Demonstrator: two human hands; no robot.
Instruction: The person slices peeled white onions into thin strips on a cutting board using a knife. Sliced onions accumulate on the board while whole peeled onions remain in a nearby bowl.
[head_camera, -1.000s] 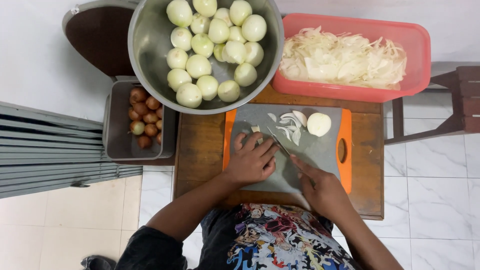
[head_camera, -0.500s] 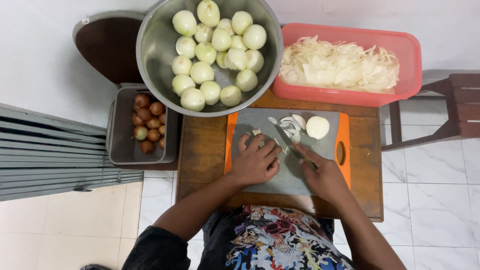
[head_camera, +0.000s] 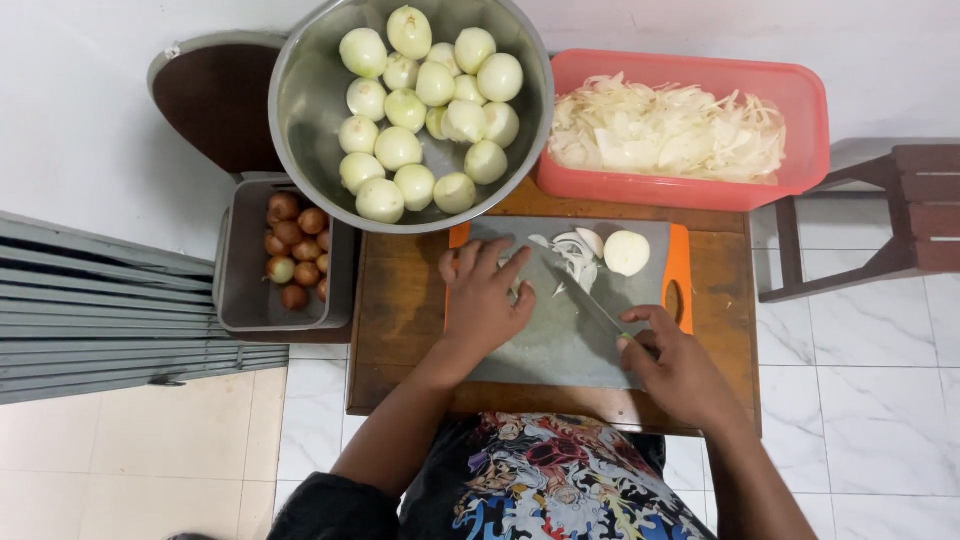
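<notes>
- Head view: your right hand (head_camera: 680, 370) gripped the knife (head_camera: 590, 300); your left hand (head_camera: 487, 300) lay flat, open, empty on the cutting board (head_camera: 560, 350).
- Curling those fingers would have kept them safer near the onion slices (head_camera: 575, 255).

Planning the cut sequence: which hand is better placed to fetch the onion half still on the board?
Probably the left hand: it lies free on the cutting board, while the right hand grips the knife. The onion half sits beyond the blade.

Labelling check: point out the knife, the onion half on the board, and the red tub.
knife (head_camera: 588, 298), head view, middle of the blade.
onion half (head_camera: 627, 253), head view, centre of its cut face.
red tub (head_camera: 680, 192), head view, near rim.
</notes>
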